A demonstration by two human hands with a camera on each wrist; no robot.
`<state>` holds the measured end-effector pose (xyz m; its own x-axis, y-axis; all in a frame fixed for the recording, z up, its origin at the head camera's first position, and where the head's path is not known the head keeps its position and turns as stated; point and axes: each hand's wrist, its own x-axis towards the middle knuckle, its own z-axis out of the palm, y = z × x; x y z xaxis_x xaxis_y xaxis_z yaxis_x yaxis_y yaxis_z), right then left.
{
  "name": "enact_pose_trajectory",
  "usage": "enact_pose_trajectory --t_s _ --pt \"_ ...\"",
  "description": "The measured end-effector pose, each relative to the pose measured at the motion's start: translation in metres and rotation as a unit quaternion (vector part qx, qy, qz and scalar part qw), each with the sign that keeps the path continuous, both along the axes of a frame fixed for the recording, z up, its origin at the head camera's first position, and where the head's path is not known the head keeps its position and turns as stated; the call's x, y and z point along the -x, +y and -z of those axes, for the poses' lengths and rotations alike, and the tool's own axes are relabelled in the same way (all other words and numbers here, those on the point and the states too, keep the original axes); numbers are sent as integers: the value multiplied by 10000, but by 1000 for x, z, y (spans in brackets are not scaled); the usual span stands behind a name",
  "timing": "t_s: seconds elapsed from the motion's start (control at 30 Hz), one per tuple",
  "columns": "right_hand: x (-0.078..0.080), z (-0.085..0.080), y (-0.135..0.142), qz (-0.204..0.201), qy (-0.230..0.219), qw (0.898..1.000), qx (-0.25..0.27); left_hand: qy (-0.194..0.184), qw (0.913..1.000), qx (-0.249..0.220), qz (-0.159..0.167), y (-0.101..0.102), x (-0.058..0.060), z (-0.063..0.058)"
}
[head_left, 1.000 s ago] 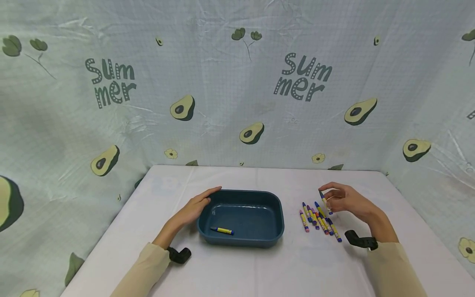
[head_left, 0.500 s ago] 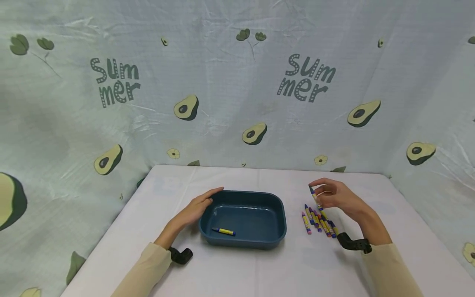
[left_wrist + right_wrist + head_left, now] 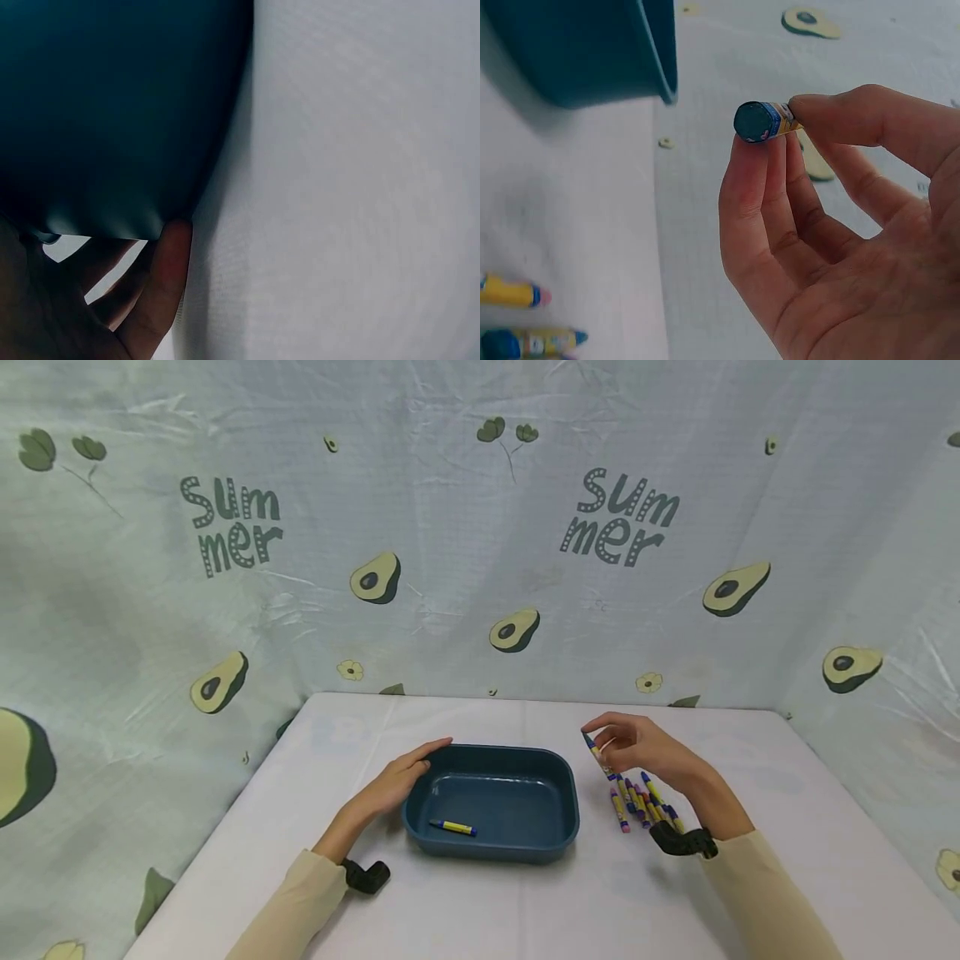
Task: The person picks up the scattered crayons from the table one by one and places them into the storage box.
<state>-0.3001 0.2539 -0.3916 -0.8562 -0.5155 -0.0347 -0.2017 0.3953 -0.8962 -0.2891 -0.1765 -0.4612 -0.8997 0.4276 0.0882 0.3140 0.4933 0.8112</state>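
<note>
My left hand (image 3: 396, 783) lies along the left side of a dark blue rectangular tray (image 3: 491, 853), its fingers extended at the rim and far left corner. In the left wrist view, fingertips touch the tray's outer wall. One yellow-and-blue crayon (image 3: 453, 827) lies inside the tray, near its front left. To the right of the tray, my right hand (image 3: 648, 750) pinches another crayon (image 3: 597, 755) between thumb and fingers, above the table. Its blue flat end faces the camera in the right wrist view.
Several loose crayons (image 3: 619, 810) lie in a small pile right of the tray, partly hidden under my right hand and wrist camera. A white cloth covers the table (image 3: 465, 910). Behind it hangs a curtain (image 3: 435, 527) printed with avocados.
My right hand has moved left with the pinched crayon, from above the pile toward the tray's right side. My left hand and the tray have stayed in place.
</note>
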Motion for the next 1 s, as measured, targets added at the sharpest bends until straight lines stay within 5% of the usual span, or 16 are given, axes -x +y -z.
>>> enact_pose_trajectory --t_s 0.57,1.0 --pt "25 -26 -96 -1060 -23 9926 -593 -66 10000 -35 -54 2 2 0" --pt "31 -20 -147 -1956 -244 9749 -1038 -211 9997 -75 -35 1 3 0"
